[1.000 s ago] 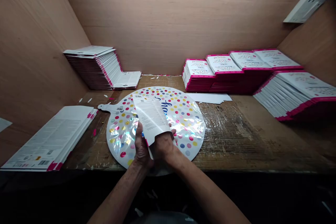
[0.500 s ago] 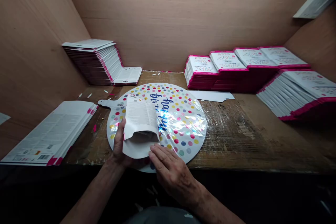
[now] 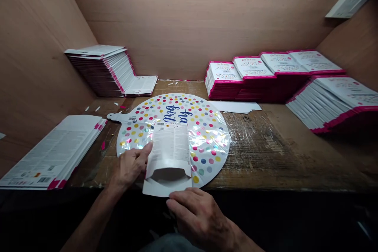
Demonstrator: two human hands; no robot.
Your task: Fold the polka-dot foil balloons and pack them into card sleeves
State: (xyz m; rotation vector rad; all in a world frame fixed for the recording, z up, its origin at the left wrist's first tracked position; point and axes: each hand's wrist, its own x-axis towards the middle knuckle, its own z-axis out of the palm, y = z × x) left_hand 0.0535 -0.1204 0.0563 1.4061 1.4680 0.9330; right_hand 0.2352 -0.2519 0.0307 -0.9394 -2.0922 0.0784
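Observation:
A white printed paper envelope lies over a flat, round foil balloon with coloured dots and blue lettering. The envelope's mouth gapes toward me, its flap reaching past the table edge. My left hand is closed at the envelope's left edge, thumb along the side and other fingers partly hidden. With its fingers closed, my right hand pinches the flap near its lower right corner. The balloon's tail points left.
Envelope stacks stand at the back left and back right, with another pile at far right. Flat printed envelopes lie at the left. White strips rest behind the balloon. Wooden walls enclose the cardboard-covered table.
The envelope has come toward me and slightly right, lying straighter. Both hands have moved nearer me; my left has shifted along its left side. More of the balloon's left part shows.

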